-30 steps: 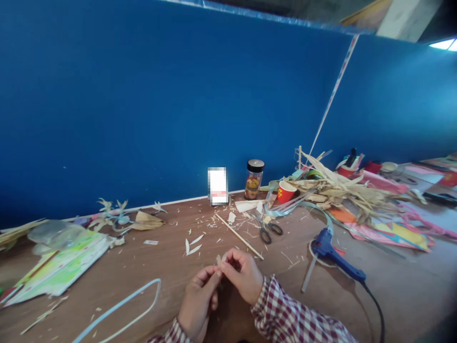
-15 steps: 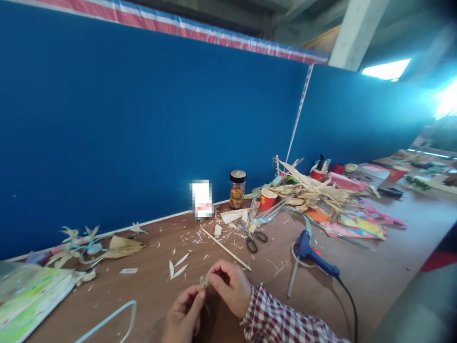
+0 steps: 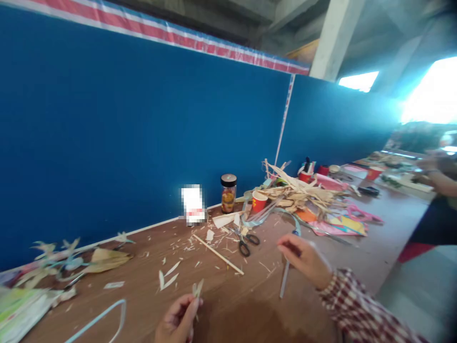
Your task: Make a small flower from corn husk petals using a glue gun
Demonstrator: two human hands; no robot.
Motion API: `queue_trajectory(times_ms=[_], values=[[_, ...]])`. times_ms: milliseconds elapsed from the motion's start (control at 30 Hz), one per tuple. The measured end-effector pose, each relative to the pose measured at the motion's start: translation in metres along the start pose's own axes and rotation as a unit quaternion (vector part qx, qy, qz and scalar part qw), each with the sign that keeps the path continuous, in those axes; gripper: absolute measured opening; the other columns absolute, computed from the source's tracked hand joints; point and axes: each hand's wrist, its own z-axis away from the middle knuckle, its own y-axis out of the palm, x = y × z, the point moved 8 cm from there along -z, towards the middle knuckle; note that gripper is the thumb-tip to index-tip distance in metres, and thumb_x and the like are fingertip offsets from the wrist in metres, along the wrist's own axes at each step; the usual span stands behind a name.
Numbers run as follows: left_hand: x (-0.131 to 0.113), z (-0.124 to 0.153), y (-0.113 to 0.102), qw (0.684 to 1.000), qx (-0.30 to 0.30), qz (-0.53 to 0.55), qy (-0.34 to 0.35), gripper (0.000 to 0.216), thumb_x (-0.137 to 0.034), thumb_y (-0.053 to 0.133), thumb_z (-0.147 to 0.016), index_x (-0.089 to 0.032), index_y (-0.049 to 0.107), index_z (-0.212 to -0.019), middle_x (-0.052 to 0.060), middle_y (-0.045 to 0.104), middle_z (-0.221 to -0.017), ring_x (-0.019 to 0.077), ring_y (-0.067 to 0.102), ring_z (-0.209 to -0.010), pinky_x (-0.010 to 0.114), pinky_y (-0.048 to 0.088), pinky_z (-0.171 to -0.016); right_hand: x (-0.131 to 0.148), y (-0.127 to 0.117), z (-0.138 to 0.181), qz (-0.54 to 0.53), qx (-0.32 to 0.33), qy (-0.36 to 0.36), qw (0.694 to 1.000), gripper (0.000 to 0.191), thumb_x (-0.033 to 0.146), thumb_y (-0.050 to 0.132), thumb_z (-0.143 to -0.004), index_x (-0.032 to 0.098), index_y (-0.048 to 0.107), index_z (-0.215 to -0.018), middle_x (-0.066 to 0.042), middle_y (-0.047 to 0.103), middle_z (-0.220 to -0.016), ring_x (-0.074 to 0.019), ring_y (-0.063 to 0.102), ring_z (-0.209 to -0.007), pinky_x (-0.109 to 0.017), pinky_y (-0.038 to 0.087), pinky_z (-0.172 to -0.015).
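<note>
L hand (image 3: 177, 321) pinched husk slivers (image 3: 197, 290) at its 1 o'clock; R hand (image 3: 307, 262), 2 o'clock, nr translucent stick (image 3: 284, 279), couldn't tell grip. Blk-lid jar (image 3: 228, 194) held yellow-orange pcs; red cup's (image 3: 259, 204) yellow print illegible.

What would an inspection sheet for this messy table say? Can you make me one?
Surface: brown table, littered with pale scraps.
Job's things: small pale strips, between finger and thumb.
Clutter: black-handled scissors, thin stick, lidded jar, red cup, dried husks.
Hands: left hand pinches the strips; right hand is beside a translucent stick, its grip unclear.
Cables: nothing seen clearly.
Surroundings: blue panel behind; a blurred person at far right.
</note>
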Motion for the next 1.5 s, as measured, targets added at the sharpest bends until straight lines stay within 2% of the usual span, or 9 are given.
queue_trajectory(times_ms=[200, 300, 367, 467, 600, 700, 1033, 1233, 1500], values=[[0.000, 0.001, 0.000, 1.000, 0.002, -0.006, 0.029, 0.034, -0.046, 0.065, -0.059, -0.014, 0.060, -0.070, 0.001, 0.062, -0.060, -0.0001, 0.030, -0.028, 0.014, 0.021, -0.028, -0.135, -0.094, -0.025, 0.061, -0.076, 0.161, 0.982, 0.005, 0.016, 0.056, -0.070, 0.017, 0.058, -0.065, -0.008, 0.062, -0.062, -0.0175, 0.059, -0.060, -0.030, 0.044, -0.061], [0.002, 0.001, 0.001, 1.000, 0.009, -0.006, 0.026, 0.032, -0.045, 0.064, -0.061, -0.014, 0.059, -0.070, 0.002, 0.062, -0.062, -0.0005, 0.030, -0.029, 0.014, 0.021, -0.028, -0.129, -0.109, -0.024, 0.076, -0.115, 0.169, 0.976, 0.005, 0.017, 0.055, -0.072, 0.018, 0.058, -0.074, -0.009, 0.063, -0.071, -0.0161, 0.059, -0.064, -0.029, 0.043, -0.064], [0.003, 0.000, 0.001, 0.999, 0.018, -0.009, 0.024, 0.030, -0.044, 0.063, -0.063, -0.015, 0.059, -0.072, 0.002, 0.063, -0.064, -0.0004, 0.031, -0.030, 0.014, 0.023, -0.029, -0.093, -0.084, -0.022, 0.081, -0.076, 0.127, 0.986, 0.009, 0.020, 0.054, -0.073, 0.018, 0.057, -0.081, -0.009, 0.063, -0.076, -0.0162, 0.059, -0.066, -0.029, 0.044, -0.065], [0.004, 0.000, 0.000, 0.999, 0.027, -0.012, 0.030, 0.027, -0.041, 0.062, -0.066, -0.016, 0.059, -0.074, 0.002, 0.063, -0.067, -0.0003, 0.032, -0.031, 0.014, 0.024, -0.030, -0.021, -0.007, -0.016, 0.071, 0.060, 0.016, 0.996, 0.015, 0.027, 0.047, -0.079, 0.018, 0.056, -0.087, -0.007, 0.063, -0.083, -0.0164, 0.058, -0.076, -0.027, 0.045, -0.068], [0.003, -0.001, -0.002, 0.999, 0.020, -0.009, 0.032, 0.026, -0.040, 0.064, -0.064, -0.015, 0.060, -0.073, 0.001, 0.062, -0.063, 0.0000, 0.032, -0.032, 0.014, 0.024, -0.030, 0.042, 0.101, -0.005, 0.177, 0.259, -0.123, 0.942, 0.017, 0.027, 0.048, -0.079, 0.021, 0.057, -0.093, -0.004, 0.061, -0.089, -0.0153, 0.057, -0.079, -0.024, 0.042, -0.070], [0.003, -0.001, -0.002, 0.999, 0.020, 0.000, 0.031, 0.028, -0.040, 0.065, -0.063, -0.015, 0.060, -0.074, 0.001, 0.061, -0.065, -0.0001, 0.031, -0.032, 0.014, 0.024, -0.030, 0.042, 0.141, -0.015, 0.313, 0.285, -0.122, 0.898, 0.017, 0.024, 0.048, -0.079, 0.019, 0.057, -0.092, -0.006, 0.060, -0.092, -0.0188, 0.056, -0.084, -0.027, 0.042, -0.071], [0.005, -0.002, -0.001, 0.999, 0.033, 0.003, 0.038, 0.027, -0.040, 0.062, -0.066, -0.015, 0.059, -0.077, -0.001, 0.059, -0.061, 0.0011, 0.032, -0.033, 0.015, 0.025, -0.031, 0.006, 0.146, -0.068, 0.403, 0.251, -0.031, 0.880, 0.022, 0.017, 0.042, -0.081, 0.018, 0.059, -0.095, -0.013, 0.061, -0.095, -0.0245, 0.057, -0.088, -0.033, 0.041, -0.070], [0.004, -0.003, -0.002, 0.998, 0.026, 0.051, 0.030, 0.027, -0.037, 0.065, -0.065, -0.014, 0.059, -0.076, -0.001, 0.059, -0.062, -0.0003, 0.031, -0.033, 0.013, 0.023, -0.031, 0.001, 0.144, -0.079, 0.392, 0.276, -0.020, 0.877, 0.012, 0.020, 0.053, -0.075, 0.019, 0.064, -0.078, -0.009, 0.065, -0.086, -0.0226, 0.058, -0.081, -0.030, 0.041, -0.067], [-0.007, -0.007, -0.015, 0.966, -0.031, 0.254, -0.040, 0.025, -0.027, 0.074, -0.055, -0.012, 0.060, -0.070, 0.000, 0.059, -0.065, -0.0021, 0.030, -0.036, 0.009, 0.022, -0.031, 0.037, 0.155, -0.045, 0.293, 0.299, -0.103, 0.902, 0.016, 0.027, 0.047, -0.081, 0.022, 0.060, -0.089, -0.002, 0.064, -0.088, -0.0152, 0.056, -0.082, -0.024, 0.038, -0.070]])
